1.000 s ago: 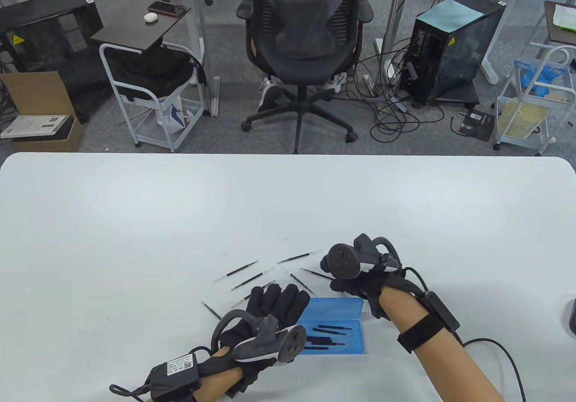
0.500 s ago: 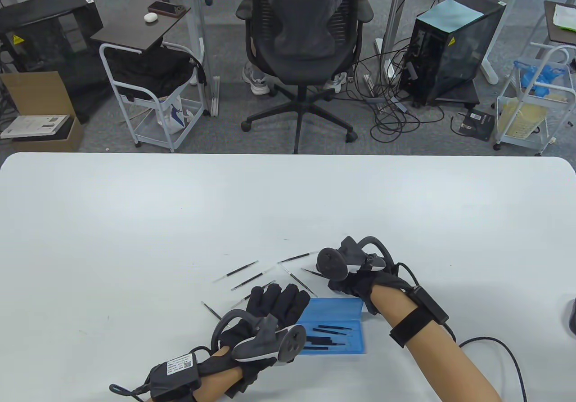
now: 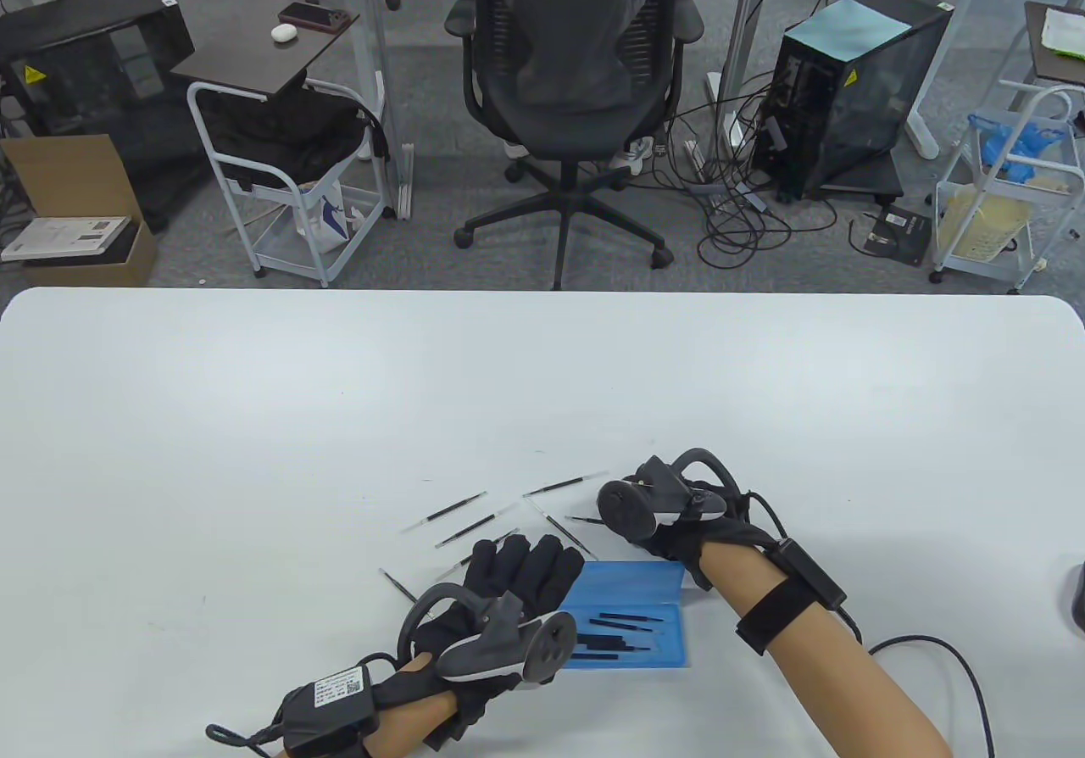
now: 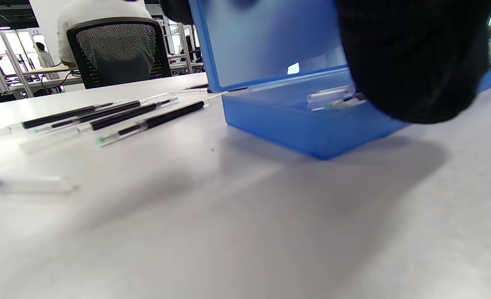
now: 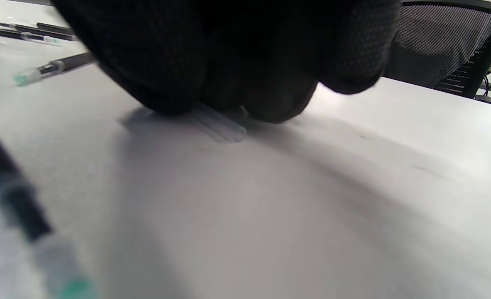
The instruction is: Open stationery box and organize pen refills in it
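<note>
Table view: on the white desk [image 3: 254, 419] the translucent blue plastic stationery box [image 3: 631, 622] lies open at six o'clock, a few refills inside. The left hand [image 3: 517, 576], fingers straight, rests on its lid. Thin black-and-clear pen refills [image 3: 458, 508] lie scattered toward eleven o'clock.

Left wrist view: the refills [image 4: 116, 114] look light, stiff and prone to rolling; best pinched mid-shaft.

Right wrist view: the right hand [image 5: 229, 54] presses curled fingertips [image 5: 274, 104] onto one clear refill end [image 5: 224, 128], seemingly pinching it.
</note>
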The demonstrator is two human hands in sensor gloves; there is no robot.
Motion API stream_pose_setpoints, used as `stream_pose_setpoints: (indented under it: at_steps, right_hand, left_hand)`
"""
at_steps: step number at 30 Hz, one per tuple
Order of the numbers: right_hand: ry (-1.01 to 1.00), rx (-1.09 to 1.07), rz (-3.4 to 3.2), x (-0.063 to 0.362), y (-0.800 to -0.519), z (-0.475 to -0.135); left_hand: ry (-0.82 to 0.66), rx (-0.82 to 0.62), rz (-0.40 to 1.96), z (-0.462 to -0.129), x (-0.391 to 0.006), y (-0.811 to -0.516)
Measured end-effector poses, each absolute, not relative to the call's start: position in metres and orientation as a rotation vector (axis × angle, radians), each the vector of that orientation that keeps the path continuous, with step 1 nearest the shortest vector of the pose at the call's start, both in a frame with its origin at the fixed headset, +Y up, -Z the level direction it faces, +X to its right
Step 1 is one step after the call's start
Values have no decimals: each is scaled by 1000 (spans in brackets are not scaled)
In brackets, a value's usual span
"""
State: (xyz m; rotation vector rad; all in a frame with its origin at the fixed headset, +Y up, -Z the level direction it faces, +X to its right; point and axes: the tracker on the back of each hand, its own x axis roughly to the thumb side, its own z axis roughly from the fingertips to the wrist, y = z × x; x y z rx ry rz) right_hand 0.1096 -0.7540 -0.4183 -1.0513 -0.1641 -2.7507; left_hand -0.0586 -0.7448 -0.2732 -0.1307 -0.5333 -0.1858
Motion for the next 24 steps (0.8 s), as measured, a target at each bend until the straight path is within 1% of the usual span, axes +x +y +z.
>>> stream_pose_setpoints:
  at_steps: [5, 8, 16, 20, 24]
  right_hand:
    - [-115, -1074, -2712, 108, -757, -416]
    - [-39, -1095, -2666, 108, -759, -413]
    - [-63, -1079, -2697, 111, -758, -415]
    - [-27, -1085, -2773, 119, -743, -416]
    - [78, -1115, -2840, 126, -710, -404]
  left_hand:
    - [-532, -131, -184, -273, -59, -745]
    - [-532, -131, -184, -273, -59, -745]
    - [-531, -132, -183, -273, -59, -745]
    - [-532, -132, -183, -273, -59, -745]
    - [-533, -132, -183, -273, -59, -745]
